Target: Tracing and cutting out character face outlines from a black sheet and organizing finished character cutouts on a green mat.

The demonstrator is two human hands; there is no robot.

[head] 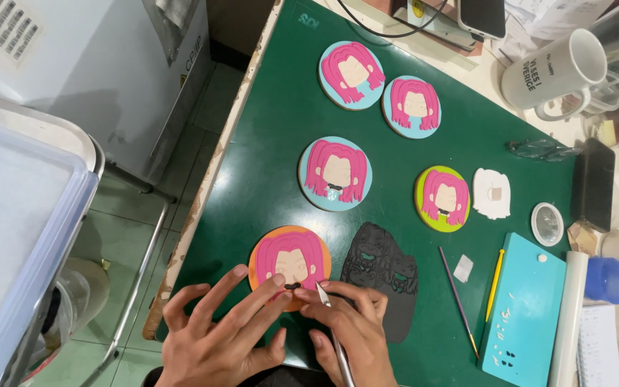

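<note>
Nearby, a person's right hand (352, 330) is closing around a thin metal tool (334, 333), its long axis running from the near edge up to a tip touching the orange round plaque (289, 265). The left hand (216, 333) is lying open, fingertips steadying the plaque on the green desk (266, 172). A white mug (557, 68) is lying tipped; I cannot see inside.

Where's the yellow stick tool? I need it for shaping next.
The yellow stick tool lies on the green mat, right of centre, between the thin dark brush and the turquoise slab.
</note>
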